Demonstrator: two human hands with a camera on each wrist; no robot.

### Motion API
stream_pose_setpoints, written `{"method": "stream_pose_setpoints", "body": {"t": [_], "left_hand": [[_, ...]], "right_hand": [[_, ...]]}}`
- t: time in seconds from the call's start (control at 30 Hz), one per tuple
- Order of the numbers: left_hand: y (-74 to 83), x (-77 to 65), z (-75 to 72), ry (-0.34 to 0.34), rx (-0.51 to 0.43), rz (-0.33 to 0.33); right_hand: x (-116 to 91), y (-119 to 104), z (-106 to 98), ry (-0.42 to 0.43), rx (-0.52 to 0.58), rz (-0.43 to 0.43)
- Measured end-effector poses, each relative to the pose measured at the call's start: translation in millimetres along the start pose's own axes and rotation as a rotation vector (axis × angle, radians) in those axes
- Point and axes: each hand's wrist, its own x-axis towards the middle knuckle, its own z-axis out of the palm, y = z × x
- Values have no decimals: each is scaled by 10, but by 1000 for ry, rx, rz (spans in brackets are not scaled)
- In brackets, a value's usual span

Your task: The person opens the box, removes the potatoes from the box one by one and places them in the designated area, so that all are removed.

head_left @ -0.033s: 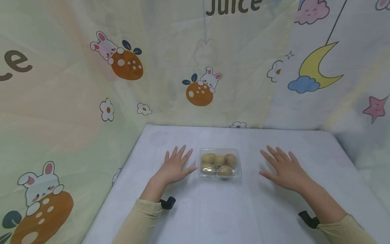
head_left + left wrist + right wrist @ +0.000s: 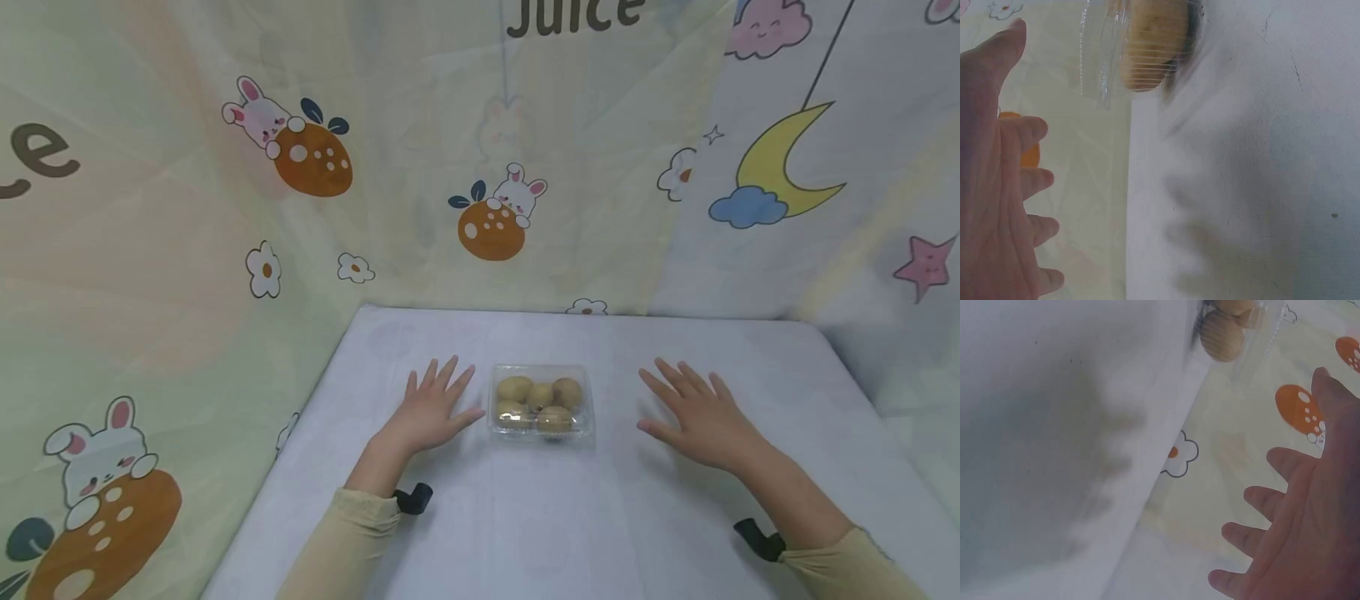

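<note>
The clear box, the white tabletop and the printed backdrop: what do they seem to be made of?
Clear box: probably thin, glossy plastic; it is see-through, with bright glints, and fine ridges in the left wrist view.
White tabletop: matte, perhaps cloth-covered, as faint creases show; a coated sheet is possible.
Printed backdrop: likely matte fabric, judging by its soft wrinkles.

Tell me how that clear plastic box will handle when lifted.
The clear box looks thin-walled, so it may flex when squeezed; its shiny surface could be slippery. The rounded tan items inside may shift if tilted.
</note>
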Motion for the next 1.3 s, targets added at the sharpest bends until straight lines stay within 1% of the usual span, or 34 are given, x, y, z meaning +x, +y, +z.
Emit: {"method": "stream_pose_setpoints", "body": {"t": [0.13, 0.2, 0.23, 0.3, 0.4, 0.47, 0.57, 0.63, 0.7, 0.77, 0.87, 0.9, 1.0, 1.1, 1.23, 1.3], "left_hand": [[-1, 28, 16, 29, 0, 9], [-1, 54, 39, 54, -39, 5], [3, 67, 52, 67, -85, -6], [15, 99, 92, 83, -215, -44], [35, 158, 190, 92, -473, -118], [41, 198, 281, 70, -646, -167], [49, 243, 426, 13, -907, -219], [53, 262, 516, -34, -1063, -229], [62, 271, 589, -67, -1185, -238], [75, 273, 643, -84, -1277, -236], [100, 270, 693, -92, -1366, -232], [110, 266, 700, -94, -1392, -225], [123, 263, 727, -108, -1446, -198], [104, 259, 754, -120, -1493, -180], [57, 252, 787, -136, -1542, -170], [35, 246, 805, -150, -1557, -151]], "right_hand": [[8, 8, 16, 11, 31, -17], [21, 10, 23, 2, 96, -9], [31, 4, 22, -10, 146, 1], [58, -5, 19, -46, 271, 30], [118, -16, 49, -117, 493, 89], [161, -14, 111, -160, 635, 110], [216, -18, 246, -211, 835, 132], [253, -32, 340, -235, 943, 135], [289, -63, 415, -250, 1029, 133], [327, -105, 475, -261, 1089, 144], [371, -171, 539, -266, 1137, 165], [385, -192, 558, -265, 1153, 185], [420, -232, 620, -259, 1208, 231], [463, -284, 686, -253, 1278, 268], [495, -368, 759, -251, 1317, 271], [490, -405, 785, -248, 1321, 265]]}}
